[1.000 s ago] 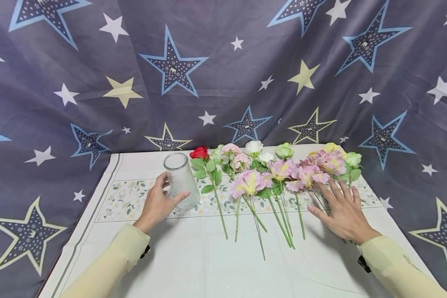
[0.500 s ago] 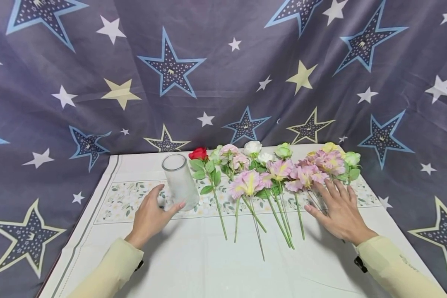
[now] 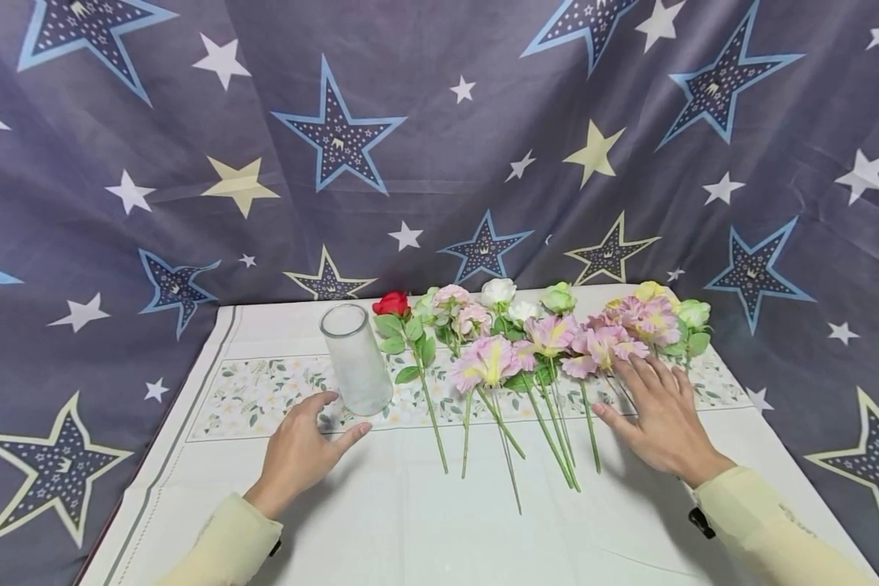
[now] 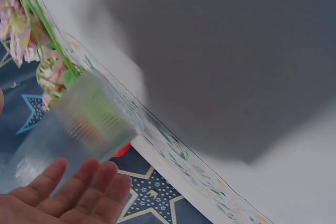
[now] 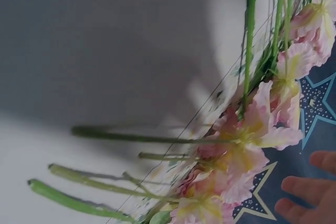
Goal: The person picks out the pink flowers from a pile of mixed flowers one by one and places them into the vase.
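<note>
A frosted glass vase [image 3: 360, 368] stands upright on the tablecloth, left of the flowers. My left hand [image 3: 299, 452] is just in front of it, thumb and fingers spread apart and holding nothing. In the left wrist view its fingers [image 4: 86, 187] overlap the vase [image 4: 73, 129]. My right hand [image 3: 662, 423] hovers with spread fingers over the stems at the right end of the flower row, near the pink-purple irises [image 3: 604, 346]. The right wrist view has those iris blooms [image 5: 241, 140] with their stems pointing left, and my fingertips [image 5: 296, 190] at the lower right.
A red rose [image 3: 391, 303] lies right beside the vase. Pink, white and green roses [image 3: 500, 291] run along the back, with several long stems pointing toward me. The white tablecloth [image 3: 425, 537] has a floral band. A dark star-patterned curtain [image 3: 439, 146] hangs behind and at both sides.
My left hand has drawn away from the vase, back toward me and slightly left. My right hand has shifted slightly left. The vase and flowers stay in place.
</note>
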Tool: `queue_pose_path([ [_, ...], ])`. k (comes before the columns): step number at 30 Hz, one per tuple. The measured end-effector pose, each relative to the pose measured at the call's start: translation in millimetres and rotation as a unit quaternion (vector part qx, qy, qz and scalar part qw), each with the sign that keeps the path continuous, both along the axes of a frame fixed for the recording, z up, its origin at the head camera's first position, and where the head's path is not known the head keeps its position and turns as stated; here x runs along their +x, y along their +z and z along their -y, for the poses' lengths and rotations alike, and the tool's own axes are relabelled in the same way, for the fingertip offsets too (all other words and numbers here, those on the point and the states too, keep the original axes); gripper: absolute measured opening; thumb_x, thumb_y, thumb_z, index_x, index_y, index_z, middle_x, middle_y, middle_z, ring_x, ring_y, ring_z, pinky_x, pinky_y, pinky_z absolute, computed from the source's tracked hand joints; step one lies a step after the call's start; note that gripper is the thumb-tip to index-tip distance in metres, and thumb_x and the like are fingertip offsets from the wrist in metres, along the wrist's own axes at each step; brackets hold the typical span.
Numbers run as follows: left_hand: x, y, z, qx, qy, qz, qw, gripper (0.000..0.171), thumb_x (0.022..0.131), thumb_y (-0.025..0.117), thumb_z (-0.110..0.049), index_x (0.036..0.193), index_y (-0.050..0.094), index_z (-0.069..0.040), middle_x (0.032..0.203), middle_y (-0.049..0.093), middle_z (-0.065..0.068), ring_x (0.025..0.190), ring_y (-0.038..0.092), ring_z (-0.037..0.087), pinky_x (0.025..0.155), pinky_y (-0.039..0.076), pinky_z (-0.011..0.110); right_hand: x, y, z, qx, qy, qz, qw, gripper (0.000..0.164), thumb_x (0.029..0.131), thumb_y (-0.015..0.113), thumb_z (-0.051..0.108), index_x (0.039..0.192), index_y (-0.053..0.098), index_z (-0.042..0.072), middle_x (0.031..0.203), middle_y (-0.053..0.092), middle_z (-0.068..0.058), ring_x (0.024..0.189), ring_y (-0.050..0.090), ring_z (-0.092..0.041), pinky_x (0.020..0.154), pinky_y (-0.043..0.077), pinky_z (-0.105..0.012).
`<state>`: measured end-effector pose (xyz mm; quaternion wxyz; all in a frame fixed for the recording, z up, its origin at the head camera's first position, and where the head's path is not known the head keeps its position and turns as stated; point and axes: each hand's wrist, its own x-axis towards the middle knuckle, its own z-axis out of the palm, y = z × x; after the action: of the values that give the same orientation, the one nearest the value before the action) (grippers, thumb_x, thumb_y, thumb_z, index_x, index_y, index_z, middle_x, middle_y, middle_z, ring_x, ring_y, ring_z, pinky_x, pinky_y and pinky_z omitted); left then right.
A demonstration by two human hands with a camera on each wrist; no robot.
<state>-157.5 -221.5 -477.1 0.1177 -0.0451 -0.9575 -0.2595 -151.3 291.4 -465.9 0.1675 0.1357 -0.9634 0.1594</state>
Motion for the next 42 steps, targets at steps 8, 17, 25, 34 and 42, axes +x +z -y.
queue_pose_path([
  [8, 9.6, -6.4, -13.9, 0.002, -0.047, -0.023, 0.9986, 0.074, 0.080, 0.083, -0.056, 0.130, 0.065, -0.004, 0.131, 0.066, 0.020, 0.121, 0.061, 0.042, 0.091, 0.053, 0.060, 0.3, 3.0, 11.3, -0.010, 0.004, -0.020, 1.000, 0.074, 0.096, 0.065, 0.050, 0.149, 0.047, 0.002, 0.147, 0.049, -0.028, 0.136, 0.038, -0.052, 0.116, 0.015, -0.068],
  [17, 15.2, -9.6, -31.2, -0.005, -0.074, -0.025, 0.9970, 0.076, 0.077, 0.086, -0.055, 0.129, 0.066, -0.004, 0.131, 0.066, 0.018, 0.121, 0.061, 0.040, 0.090, 0.054, 0.059, -0.5, 6.7, 30.4, -0.034, 0.017, -0.039, 0.999, 0.065, 0.094, 0.070, 0.046, 0.142, 0.055, 0.005, 0.139, 0.057, -0.023, 0.130, 0.046, -0.048, 0.112, 0.023, -0.067],
  [25, 14.3, -13.5, -43.5, -0.019, -0.105, -0.043, 0.9934, 0.080, 0.076, 0.086, -0.056, 0.130, 0.065, -0.002, 0.131, 0.065, 0.018, 0.125, 0.059, 0.039, 0.100, 0.050, 0.056, 1.3, 3.8, 49.0, -0.036, 0.035, -0.062, 0.997, 0.063, 0.091, 0.075, 0.042, 0.138, 0.059, 0.004, 0.136, 0.061, -0.024, 0.127, 0.051, -0.049, 0.113, 0.024, -0.067],
  [34, 15.6, -16.3, -53.2, -0.021, -0.116, -0.039, 0.9922, 0.084, 0.076, 0.086, -0.057, 0.134, 0.062, -0.001, 0.135, 0.062, 0.020, 0.127, 0.057, 0.040, 0.102, 0.049, 0.057, 2.4, 0.5, 69.8, -0.026, 0.046, -0.071, 0.996, 0.057, 0.089, 0.078, 0.041, 0.129, 0.064, 0.003, 0.129, 0.063, -0.021, 0.119, 0.057, -0.044, 0.103, 0.035, -0.065],
  [42, 15.2, -18.3, -59.0, -0.018, -0.122, -0.046, 0.9913, 0.088, 0.075, 0.086, -0.058, 0.136, 0.060, 0.000, 0.136, 0.061, 0.022, 0.125, 0.057, 0.043, 0.102, 0.049, 0.058, 5.7, -1.3, 87.3, -0.029, 0.061, -0.078, 0.995, 0.049, 0.087, 0.081, 0.041, 0.116, 0.071, 0.003, 0.111, 0.069, -0.014, 0.105, 0.063, -0.035, 0.089, 0.049, -0.056],
])
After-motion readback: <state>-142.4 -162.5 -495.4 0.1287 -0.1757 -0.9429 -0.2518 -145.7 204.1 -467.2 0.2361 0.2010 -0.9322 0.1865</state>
